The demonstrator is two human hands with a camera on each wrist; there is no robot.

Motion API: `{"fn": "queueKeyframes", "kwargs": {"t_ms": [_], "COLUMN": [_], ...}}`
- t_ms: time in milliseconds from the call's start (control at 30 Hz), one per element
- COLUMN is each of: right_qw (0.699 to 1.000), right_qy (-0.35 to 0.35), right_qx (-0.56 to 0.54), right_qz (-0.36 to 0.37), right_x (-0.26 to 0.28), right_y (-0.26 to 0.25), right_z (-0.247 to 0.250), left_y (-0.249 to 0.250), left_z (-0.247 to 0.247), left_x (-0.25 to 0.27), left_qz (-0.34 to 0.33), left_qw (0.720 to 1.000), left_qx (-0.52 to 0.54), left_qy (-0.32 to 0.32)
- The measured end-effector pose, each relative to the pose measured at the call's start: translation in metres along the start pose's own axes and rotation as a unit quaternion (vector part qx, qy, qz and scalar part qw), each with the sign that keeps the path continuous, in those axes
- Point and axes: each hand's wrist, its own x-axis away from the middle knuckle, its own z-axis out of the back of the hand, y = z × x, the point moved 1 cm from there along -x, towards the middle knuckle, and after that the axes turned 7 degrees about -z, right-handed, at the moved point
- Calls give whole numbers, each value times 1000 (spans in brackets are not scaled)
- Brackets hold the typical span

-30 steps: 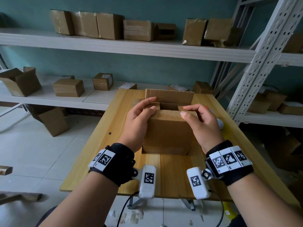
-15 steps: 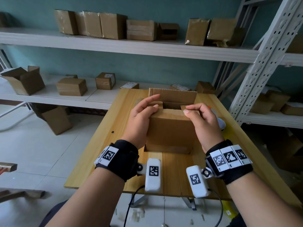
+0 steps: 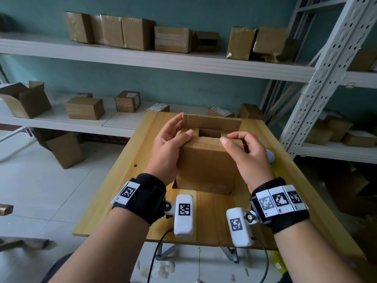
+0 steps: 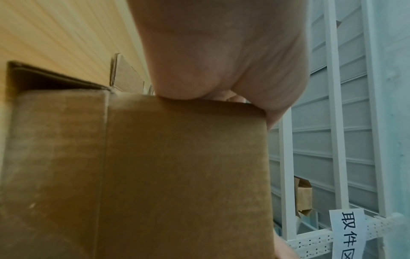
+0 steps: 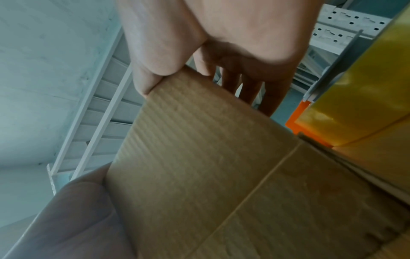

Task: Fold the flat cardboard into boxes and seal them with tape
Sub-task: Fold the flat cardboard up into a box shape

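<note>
**Closing the top flaps squarely**

A cardboard box (image 3: 206,166) stands upright on the wooden table (image 3: 126,180), about midway between its left and right edges and nearer the far edge than the near one. Its far flap (image 3: 212,124) stands up; the side flaps look partly turned in, leaving a dark opening at the top.

To do this step well, I judge the two short flaps should go down level first, each pressed flat along its crease, before the long flaps come over them (a skewed short flap would leave the seam gaping for the tape). Holding both upper corners at once should keep the box from twisting.

The left hand (image 3: 169,148) wraps the box's upper left corner, palm against the side wall, thumb over the near top edge, fingers reaching up beside the far flap. The right hand (image 3: 247,152) pinches the upper right corner, thumb on the near face and fingers curled over the edge. Both wrists are raised off the table, forearms converging on the box.

A tape dispenser (image 5: 346,98), yellow and orange, sits just right of the box.
</note>
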Motion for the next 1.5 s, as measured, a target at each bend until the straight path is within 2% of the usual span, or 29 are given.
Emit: {"fn": "queueKeyframes", "kwargs": {"t_ms": [167, 400, 500, 700, 1000, 1200, 1333, 1500], "right_qw": [1000, 999, 999, 998, 999, 999, 998, 997], "right_qy": [6, 32, 16, 4, 16, 17, 33, 21], "right_qx": [-1, 2, -14, 24, -16, -31, -51, -48], "right_qz": [0, 16, 27, 62, 26, -39, -31, -54], "right_x": [1, 0, -2, -2, -13, -12, -12, -11], "right_y": [-1, 2, 4, 3, 8, 22, 22, 27], "right_z": [-1, -2, 0, 0, -7, -21, -23, -23], "left_y": [0, -5, -5, -9, -8, -16, -14, -20], "left_z": [0, -1, -3, -4, -5, 0, 2, 6], "left_x": [1, 4, 6, 1, -3, 3, 0, 1], "left_qz": [12, -10, -18, -16, -15, 61, 29, 50], "left_qw": [1000, 999, 998, 995, 988, 977, 977, 973], "left_qx": [-8, -38, -58, -88, -124, -161, -176, -184], "left_qy": [-1, 7, 10, 34, 91, 126, 118, 131]}}
